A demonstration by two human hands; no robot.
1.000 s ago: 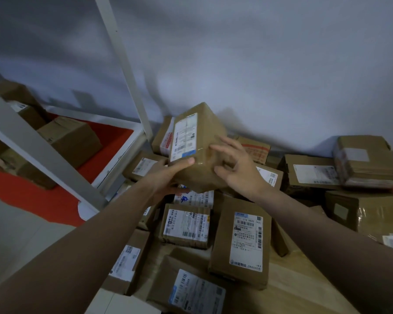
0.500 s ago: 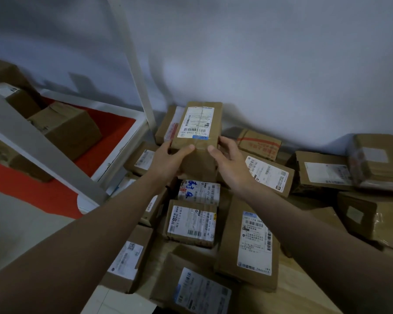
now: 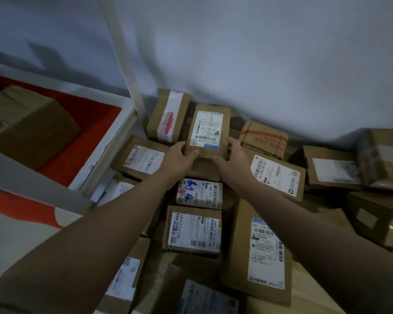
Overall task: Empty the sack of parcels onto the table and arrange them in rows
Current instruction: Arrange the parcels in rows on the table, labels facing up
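Both hands on one small box (image 3: 208, 132) at the far middle of the pile, close to the wall (image 3: 259, 53). Left hand (image 3: 179, 158) grips its near left corner, thumb curled over the near edge; right hand (image 3: 230, 155) grips the near right corner, fingers wrapped round the side, thumb on the near face. Box label faces up, long axis runs near to far, tilted slightly right at the far end; barcode and blue strip at the near end, print reads upside down from here. Whether it rests on the boxes under it or is just above them, can't tell

Neighbours: a box with a white and red strip (image 3: 169, 117) just left of it, long axis also near to far. Box with red tape (image 3: 264, 138) just right of it. Labelled box (image 3: 276, 175) near right, beside the right wrist, turned diagonally. Box with blue handwriting (image 3: 199, 193) just near of the held one, between the two forearms; another labelled box (image 3: 194, 231) nearer again, and a long one (image 3: 264, 250) to its right under the right forearm. More boxes at far right, partly stacked

Surface: light wooden table (image 3: 313, 298), bare only at the near right. Left: white-framed shelf (image 3: 104, 141) with a red deck carrying a large brown carton (image 3: 32, 128); a white post (image 3: 125, 55) rises from its corner. Wall plain pale, lighting dim
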